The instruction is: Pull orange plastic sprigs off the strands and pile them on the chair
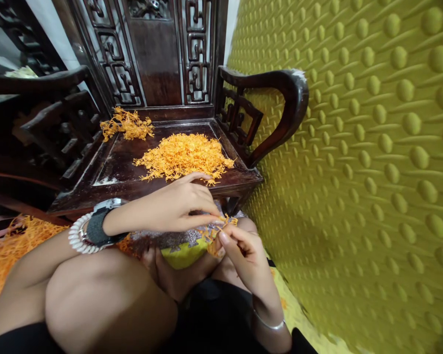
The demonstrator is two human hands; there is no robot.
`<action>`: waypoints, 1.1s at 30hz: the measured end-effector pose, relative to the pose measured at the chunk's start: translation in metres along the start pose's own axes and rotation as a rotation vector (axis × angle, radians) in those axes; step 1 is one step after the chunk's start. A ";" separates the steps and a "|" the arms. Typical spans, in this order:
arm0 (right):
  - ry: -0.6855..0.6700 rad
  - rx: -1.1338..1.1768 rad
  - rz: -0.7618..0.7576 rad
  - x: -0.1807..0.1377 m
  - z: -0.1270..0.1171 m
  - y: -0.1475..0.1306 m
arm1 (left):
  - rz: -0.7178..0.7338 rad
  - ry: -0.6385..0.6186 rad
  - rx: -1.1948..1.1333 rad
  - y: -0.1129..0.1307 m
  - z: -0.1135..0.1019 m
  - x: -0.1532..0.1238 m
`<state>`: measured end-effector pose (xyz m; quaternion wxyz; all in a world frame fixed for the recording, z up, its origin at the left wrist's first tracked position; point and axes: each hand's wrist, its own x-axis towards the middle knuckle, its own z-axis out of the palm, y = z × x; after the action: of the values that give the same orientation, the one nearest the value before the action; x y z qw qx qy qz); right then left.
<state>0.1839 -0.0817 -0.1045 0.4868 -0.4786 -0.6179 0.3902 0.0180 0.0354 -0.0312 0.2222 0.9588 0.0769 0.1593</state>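
My left hand (192, 201) reaches across from the left, its thumb and fingertips closed on a small orange stringy piece (231, 220) above my knees. Close against it, my right hand (243, 248) pinches the same piece between thumb and forefinger. Some of the piece is covered by the fingers. Just beyond my hands, a loose pile of small orange stringy pieces (188, 155) lies on the wooden chair seat (162, 129). A smaller clump of deeper orange pieces (127, 124) sits at the seat's back left.
The dark carved chair has a curved armrest (295, 93) on the right and another armrest (37, 83) on the left. A padded yellow-green studded sheet (354, 172) rises along the right side. At the lower left, a large heap of orange strands (18, 255) lies beside my leg.
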 end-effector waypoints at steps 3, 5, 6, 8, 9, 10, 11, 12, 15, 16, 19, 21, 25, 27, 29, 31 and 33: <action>0.003 -0.023 0.012 -0.001 -0.003 0.000 | -0.113 0.129 -0.126 -0.001 0.002 0.000; 0.030 -0.012 0.012 -0.002 -0.003 0.000 | -0.194 0.255 -0.212 -0.001 0.002 0.001; 0.046 0.000 0.008 -0.002 -0.002 0.001 | -0.229 0.310 -0.247 0.000 0.003 0.001; 0.085 0.025 0.000 -0.002 0.002 0.002 | -0.289 0.390 -0.304 0.000 0.004 0.001; 0.102 0.034 0.000 -0.002 0.004 0.002 | -0.320 0.420 -0.332 0.000 0.004 0.000; 0.118 0.038 0.005 -0.002 0.006 0.002 | -0.350 0.444 -0.361 -0.001 0.005 0.000; 0.133 0.039 0.009 -0.002 0.008 0.003 | -0.378 0.466 -0.392 -0.001 0.006 0.000; 0.147 0.040 0.014 -0.002 0.010 0.003 | -0.403 0.488 -0.421 -0.002 0.007 0.000; 0.181 0.052 0.022 -0.002 0.014 0.003 | -0.458 0.545 -0.485 -0.003 0.010 0.001; 0.189 0.060 0.025 -0.001 0.015 0.003 | -0.467 0.560 -0.497 -0.002 0.012 0.001; 0.221 0.087 0.036 0.000 0.017 0.003 | -0.458 0.587 -0.514 0.001 0.018 0.005; 0.244 0.102 0.034 -0.001 0.017 0.003 | -0.436 0.584 -0.552 0.001 0.020 0.009; 0.270 0.154 0.056 -0.018 0.019 0.004 | -0.381 0.798 -0.657 -0.013 0.002 0.010; 0.255 0.189 0.087 -0.027 0.018 0.005 | -0.299 1.139 -0.665 -0.026 -0.015 0.007; 0.244 0.203 0.112 -0.032 0.014 0.004 | -0.326 1.245 -0.579 -0.038 -0.027 0.005; 0.275 0.208 0.097 -0.029 0.008 0.003 | -0.364 1.132 -0.462 -0.047 -0.030 0.008; 0.324 0.224 0.058 -0.024 0.001 0.002 | -0.420 0.971 -0.338 -0.056 -0.025 0.015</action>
<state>0.1853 -0.1045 -0.1125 0.6187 -0.4953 -0.4702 0.3884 0.0190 0.0984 -0.0312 0.3391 0.6903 0.3333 0.5453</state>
